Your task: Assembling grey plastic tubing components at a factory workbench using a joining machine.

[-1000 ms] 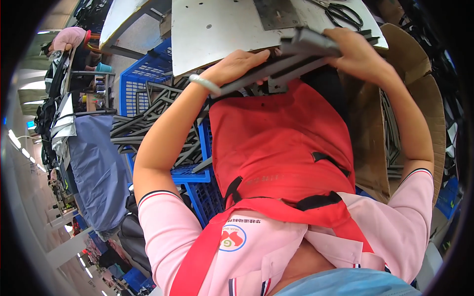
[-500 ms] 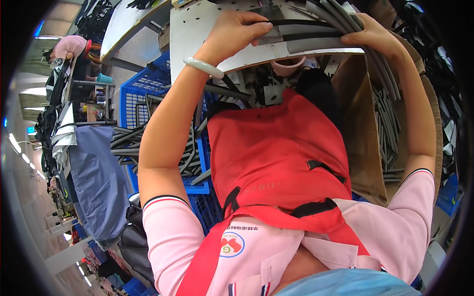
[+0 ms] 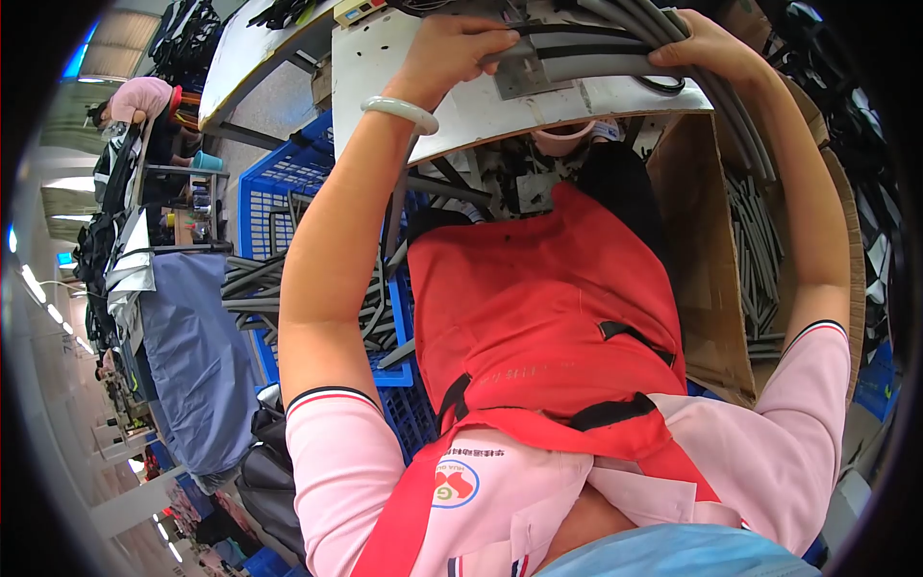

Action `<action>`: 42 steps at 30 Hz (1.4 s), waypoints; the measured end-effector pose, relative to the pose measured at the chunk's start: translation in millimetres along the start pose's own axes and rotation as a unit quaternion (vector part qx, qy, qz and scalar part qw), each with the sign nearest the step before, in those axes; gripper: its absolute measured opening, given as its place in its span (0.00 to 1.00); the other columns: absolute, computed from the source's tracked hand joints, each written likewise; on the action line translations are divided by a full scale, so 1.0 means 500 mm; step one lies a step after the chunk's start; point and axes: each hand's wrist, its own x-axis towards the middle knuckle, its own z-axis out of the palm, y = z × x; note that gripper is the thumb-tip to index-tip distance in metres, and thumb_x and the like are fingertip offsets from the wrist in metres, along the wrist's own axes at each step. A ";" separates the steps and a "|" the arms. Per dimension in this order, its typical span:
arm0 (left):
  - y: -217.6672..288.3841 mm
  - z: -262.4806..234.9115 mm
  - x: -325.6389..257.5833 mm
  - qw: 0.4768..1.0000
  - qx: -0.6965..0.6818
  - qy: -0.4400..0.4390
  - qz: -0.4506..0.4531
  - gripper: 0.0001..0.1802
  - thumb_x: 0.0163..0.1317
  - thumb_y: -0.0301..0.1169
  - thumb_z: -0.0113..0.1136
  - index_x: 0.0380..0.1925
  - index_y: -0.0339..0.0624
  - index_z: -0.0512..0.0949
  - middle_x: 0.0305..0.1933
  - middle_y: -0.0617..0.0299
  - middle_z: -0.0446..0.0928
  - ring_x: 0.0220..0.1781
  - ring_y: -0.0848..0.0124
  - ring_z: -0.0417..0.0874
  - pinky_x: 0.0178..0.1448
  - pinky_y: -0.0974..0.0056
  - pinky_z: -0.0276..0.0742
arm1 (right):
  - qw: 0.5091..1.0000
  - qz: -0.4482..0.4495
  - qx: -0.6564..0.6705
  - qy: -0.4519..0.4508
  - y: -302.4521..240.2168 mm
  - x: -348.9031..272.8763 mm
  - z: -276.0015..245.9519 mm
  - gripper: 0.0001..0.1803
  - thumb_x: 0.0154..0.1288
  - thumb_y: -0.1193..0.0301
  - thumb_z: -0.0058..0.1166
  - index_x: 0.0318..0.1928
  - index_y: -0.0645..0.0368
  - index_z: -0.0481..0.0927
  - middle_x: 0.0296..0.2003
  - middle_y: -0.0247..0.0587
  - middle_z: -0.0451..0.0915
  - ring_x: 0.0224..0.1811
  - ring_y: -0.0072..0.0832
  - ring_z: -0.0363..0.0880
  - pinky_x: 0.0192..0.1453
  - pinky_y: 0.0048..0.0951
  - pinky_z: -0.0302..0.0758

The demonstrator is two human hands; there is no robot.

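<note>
My left hand [image 3: 457,53], with a pale bangle on its wrist, is closed in a pinch at the left end of a grey strip with a black edge [image 3: 577,48] over the white worktable. At the strip's other end, my right hand [image 3: 710,48] grips it together with a bundle of long grey tubes [image 3: 735,120]. The tubes bend down past the table's right edge. Under the strip, close to my left fingers, a metal plate [image 3: 534,79] lies on the tabletop. A thin black loop hangs below the strip by my right fingers.
The white worktable [image 3: 385,106] has a curved front edge. To the left stands a blue crate [image 3: 255,207] with bent grey tubes [image 3: 260,288]. A cardboard box [image 3: 697,231] at right holds more grey tubes [image 3: 755,250]. Another person [image 3: 144,99] is far left.
Both hands have shifted slightly left, with the strip raised a little. More of the metal plate shows, and the black loop has come into view below the strip.
</note>
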 end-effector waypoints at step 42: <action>-0.231 -0.056 -0.098 0.950 0.211 0.231 0.019 0.16 0.67 0.39 0.55 0.37 0.37 0.83 0.17 0.63 0.76 0.14 0.77 0.72 0.21 0.69 0.67 | 0.871 0.205 0.244 0.374 0.433 -0.504 0.028 0.24 0.56 0.55 0.65 0.45 0.59 0.81 0.37 0.33 0.81 0.38 0.18 0.77 0.44 0.23 0.74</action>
